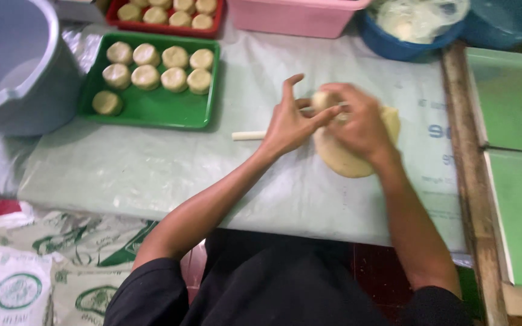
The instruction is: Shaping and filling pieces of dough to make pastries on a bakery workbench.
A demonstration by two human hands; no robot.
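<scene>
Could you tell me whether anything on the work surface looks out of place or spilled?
Nothing stands out. The dough rounds sit in rows on the green tray, nothing is spilled, and both hands, left hand and right hand, work the dough.

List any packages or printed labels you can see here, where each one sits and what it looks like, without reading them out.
White woven sacks: bottom left, beside the person's left arm, crumpled, with round green emblems.
Pale green plastic table sheet: under both hands, with faint blue print near its right edge.
No screens or signs.
</scene>
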